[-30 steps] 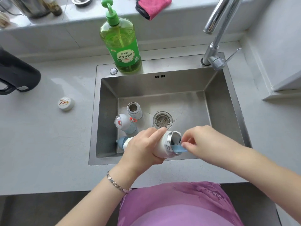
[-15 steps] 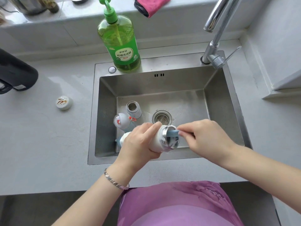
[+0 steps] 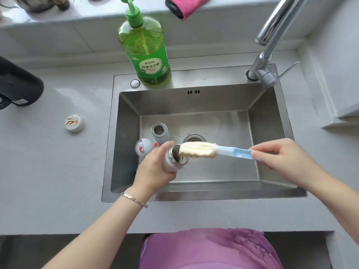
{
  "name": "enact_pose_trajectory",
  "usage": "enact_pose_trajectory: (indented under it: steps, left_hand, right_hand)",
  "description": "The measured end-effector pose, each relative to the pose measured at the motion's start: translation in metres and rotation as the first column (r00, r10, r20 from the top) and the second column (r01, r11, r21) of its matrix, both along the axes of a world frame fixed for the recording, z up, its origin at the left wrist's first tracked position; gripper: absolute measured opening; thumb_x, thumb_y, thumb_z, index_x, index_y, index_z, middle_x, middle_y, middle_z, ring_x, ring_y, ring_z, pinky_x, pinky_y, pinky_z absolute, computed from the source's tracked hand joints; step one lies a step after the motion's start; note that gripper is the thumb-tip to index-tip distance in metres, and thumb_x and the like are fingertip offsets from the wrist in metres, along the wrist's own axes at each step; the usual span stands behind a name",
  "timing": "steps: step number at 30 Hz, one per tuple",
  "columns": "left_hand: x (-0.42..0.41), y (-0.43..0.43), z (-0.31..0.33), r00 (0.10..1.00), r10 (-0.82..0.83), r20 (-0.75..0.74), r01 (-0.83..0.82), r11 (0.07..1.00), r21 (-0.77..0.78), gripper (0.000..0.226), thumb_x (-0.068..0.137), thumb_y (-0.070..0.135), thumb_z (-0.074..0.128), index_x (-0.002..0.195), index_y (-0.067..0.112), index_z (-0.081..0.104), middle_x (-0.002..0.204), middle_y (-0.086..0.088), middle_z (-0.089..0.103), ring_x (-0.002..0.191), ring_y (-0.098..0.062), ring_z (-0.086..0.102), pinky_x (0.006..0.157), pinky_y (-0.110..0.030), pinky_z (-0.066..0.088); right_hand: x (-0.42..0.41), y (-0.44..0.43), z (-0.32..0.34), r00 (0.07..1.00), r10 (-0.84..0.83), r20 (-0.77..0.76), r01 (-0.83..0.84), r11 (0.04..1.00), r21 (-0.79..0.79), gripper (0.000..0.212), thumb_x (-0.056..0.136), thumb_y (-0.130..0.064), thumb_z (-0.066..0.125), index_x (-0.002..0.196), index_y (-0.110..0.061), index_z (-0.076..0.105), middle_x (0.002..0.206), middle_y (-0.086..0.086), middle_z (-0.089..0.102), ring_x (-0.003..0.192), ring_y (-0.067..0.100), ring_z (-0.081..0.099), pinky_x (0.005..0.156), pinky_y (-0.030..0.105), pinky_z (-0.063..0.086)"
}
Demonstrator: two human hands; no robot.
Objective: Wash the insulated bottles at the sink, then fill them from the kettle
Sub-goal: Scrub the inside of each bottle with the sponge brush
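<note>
- Through the head camera we see the left hand (image 3: 155, 167) over the front-left part of the sink (image 3: 194, 105). Its fingers are wrapped round a white insulated bottle (image 3: 168, 163).
- The bottle is tilted, and its steel mouth points right and a little up.
- The right hand (image 3: 281, 156) is above the right side of the basin. Its fingers pinch the end of the blue handle of a bottle brush (image 3: 223, 152).
- The brush lies almost level between the two hands. Its pale sponge head is at the bottle's mouth, most of it outside. We cannot tell whether the tip is inside the rim.
- A second bottle (image 3: 159, 131) stands upright and open on the sink floor near the back-left corner. Just in front of it is a domed grey cap (image 3: 143, 147) with red marks, partly hidden by the left hand.
- The drain (image 3: 194, 137) sits mid-floor, behind the sponge head.
- A green dish soap bottle (image 3: 145, 55) with a pump stands on the back rim of the sink, toward its left corner. The faucet (image 3: 272, 45) rises from the back-right corner.
- On the tabletop (image 3: 48, 162) left of the sink lies a small white lid (image 3: 74, 123). A black kettle (image 3: 17, 88) is cut off by the left edge.
- A pink cloth (image 3: 188, 4) hangs over the ledge behind the sink.
- We also see a bracelet (image 3: 134, 199) on the left wrist.
</note>
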State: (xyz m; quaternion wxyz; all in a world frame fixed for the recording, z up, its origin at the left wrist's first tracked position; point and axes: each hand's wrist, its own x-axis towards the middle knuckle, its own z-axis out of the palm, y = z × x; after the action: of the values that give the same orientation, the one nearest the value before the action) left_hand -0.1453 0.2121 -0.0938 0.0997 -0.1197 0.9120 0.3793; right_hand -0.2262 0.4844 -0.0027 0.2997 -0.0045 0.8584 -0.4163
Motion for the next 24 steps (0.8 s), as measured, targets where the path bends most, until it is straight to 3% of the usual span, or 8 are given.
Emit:
enact_pose_trajectory:
  steps: [3, 7, 10, 13, 16, 20, 22, 24]
  left_hand:
    - [-0.014, 0.001, -0.015, 0.985, 0.165, 0.049, -0.170, 0.978, 0.123, 0.061, 0.065, 0.010, 0.071, 0.112, 0.041, 0.048, 0.097, 0.021, 0.059, 0.093, -0.005, 0.054, 0.068, -0.004, 0.037]
    - [-0.026, 0.006, -0.037, 0.944, 0.327, 0.047, -0.328, 0.907, 0.266, 0.060, 0.062, 0.004, 0.077, 0.102, 0.040, 0.052, 0.097, 0.019, 0.062, 0.088, 0.001, 0.058, 0.076, -0.001, 0.038]
    - [-0.034, 0.009, -0.060, 0.957, 0.286, 0.051, -0.290, 0.922, 0.257, 0.059, 0.060, 0.001, 0.077, 0.095, 0.042, 0.052, 0.097, 0.016, 0.060, 0.091, 0.000, 0.055, 0.081, -0.004, 0.039]
    - [-0.040, 0.007, -0.086, 0.961, 0.265, 0.078, -0.276, 0.937, 0.213, 0.048, 0.062, 0.002, 0.075, 0.098, 0.029, 0.059, 0.094, 0.016, 0.061, 0.091, -0.006, 0.056, 0.082, -0.009, 0.041]
    - [-0.041, -0.002, -0.111, 0.959, 0.245, 0.146, -0.265, 0.953, 0.145, 0.045, 0.063, 0.009, 0.079, 0.100, 0.025, 0.058, 0.096, 0.012, 0.061, 0.090, -0.007, 0.057, 0.079, -0.003, 0.037]
    - [-0.042, -0.014, -0.128, 0.960, 0.202, 0.193, -0.216, 0.975, 0.056, 0.047, 0.064, 0.010, 0.079, 0.106, 0.013, 0.059, 0.100, 0.006, 0.060, 0.094, -0.013, 0.056, 0.080, -0.012, 0.035]
    - [-0.043, -0.017, -0.130, 0.971, 0.138, 0.197, -0.147, 0.989, 0.030, 0.044, 0.066, 0.007, 0.077, 0.106, 0.009, 0.058, 0.100, 0.003, 0.060, 0.094, -0.015, 0.056, 0.078, -0.013, 0.034]
    - [-0.041, -0.020, -0.130, 0.967, 0.016, 0.254, -0.006, 0.999, -0.037, 0.050, 0.069, 0.009, 0.073, 0.115, 0.012, 0.054, 0.115, 0.003, 0.057, 0.106, -0.018, 0.054, 0.084, -0.019, 0.038]
  right_hand:
    - [-0.014, 0.012, -0.010, 0.987, -0.127, -0.098, 0.137, 0.985, 0.102, 0.022, 0.087, -0.014, 0.057, 0.069, -0.019, 0.069, 0.049, -0.006, 0.049, 0.055, 0.016, 0.043, 0.056, 0.026, 0.033]
    - [-0.021, 0.014, -0.034, 0.966, -0.251, -0.058, 0.257, 0.954, 0.152, 0.019, 0.088, -0.015, 0.055, 0.076, -0.009, 0.068, 0.060, 0.007, 0.050, 0.061, 0.021, 0.043, 0.059, 0.026, 0.031]
    - [-0.022, 0.004, -0.059, 0.964, -0.263, 0.037, 0.252, 0.951, 0.181, 0.020, 0.088, -0.016, 0.054, 0.074, -0.016, 0.068, 0.060, 0.004, 0.051, 0.058, 0.019, 0.042, 0.057, 0.028, 0.032]
    - [-0.026, -0.009, -0.085, 0.958, -0.278, 0.077, 0.259, 0.947, 0.192, 0.021, 0.089, -0.016, 0.053, 0.072, -0.022, 0.064, 0.055, -0.001, 0.050, 0.050, 0.016, 0.041, 0.053, 0.028, 0.032]
    - [-0.031, -0.025, -0.106, 0.961, -0.259, 0.099, 0.231, 0.944, 0.234, 0.016, 0.091, -0.016, 0.051, 0.083, -0.018, 0.066, 0.055, -0.007, 0.050, 0.052, 0.011, 0.044, 0.052, 0.025, 0.033]
    - [-0.040, -0.046, -0.124, 0.963, -0.240, 0.126, 0.202, 0.945, 0.259, 0.017, 0.091, -0.018, 0.050, 0.090, -0.016, 0.067, 0.058, -0.011, 0.048, 0.054, 0.009, 0.044, 0.052, 0.022, 0.033]
    - [-0.044, -0.054, -0.126, 0.964, -0.230, 0.132, 0.192, 0.949, 0.248, 0.016, 0.092, -0.018, 0.049, 0.089, -0.017, 0.065, 0.058, -0.011, 0.047, 0.057, 0.011, 0.044, 0.052, 0.021, 0.032]
    - [-0.045, -0.062, -0.123, 0.966, -0.220, 0.133, 0.188, 0.958, 0.217, 0.016, 0.092, -0.018, 0.049, 0.090, -0.017, 0.065, 0.058, -0.009, 0.049, 0.055, 0.009, 0.043, 0.051, 0.022, 0.032]
